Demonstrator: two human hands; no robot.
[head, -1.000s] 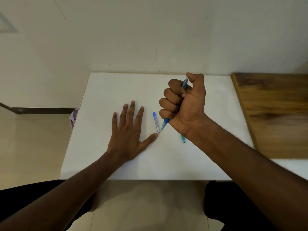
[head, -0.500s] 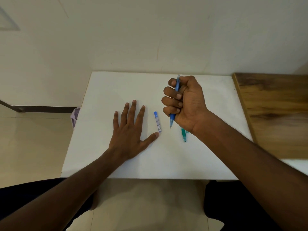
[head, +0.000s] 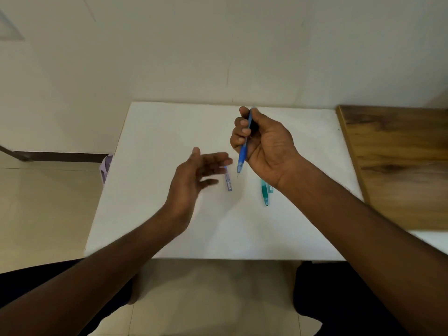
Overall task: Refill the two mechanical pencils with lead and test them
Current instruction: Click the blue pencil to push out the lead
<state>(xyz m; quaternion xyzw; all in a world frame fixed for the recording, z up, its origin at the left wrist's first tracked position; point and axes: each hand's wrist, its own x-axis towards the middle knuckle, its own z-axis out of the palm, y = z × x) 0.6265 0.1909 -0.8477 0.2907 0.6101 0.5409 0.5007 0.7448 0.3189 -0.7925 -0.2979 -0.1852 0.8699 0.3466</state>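
My right hand (head: pixel 264 146) is closed around a blue mechanical pencil (head: pixel 243 154), held above the white table (head: pixel 157 132) with its tip pointing down and a short lead showing. My left hand (head: pixel 194 175) hovers above the table, fingers apart and empty, palm turned toward the right. A slim blue lead case (head: pixel 228 181) lies flat just past the left fingertips. A teal mechanical pencil (head: pixel 264 194) lies on the table under my right wrist, its upper part hidden.
A wooden surface (head: pixel 397 166) adjoins the white table on the right. The wall stands directly behind the table. A small lilac object (head: pixel 106 166) shows at the table's left edge, over the tiled floor.
My left hand has lifted off the table and turned on edge. My right hand has loosened from a fist and raised the blue pencil, turning it more upright.
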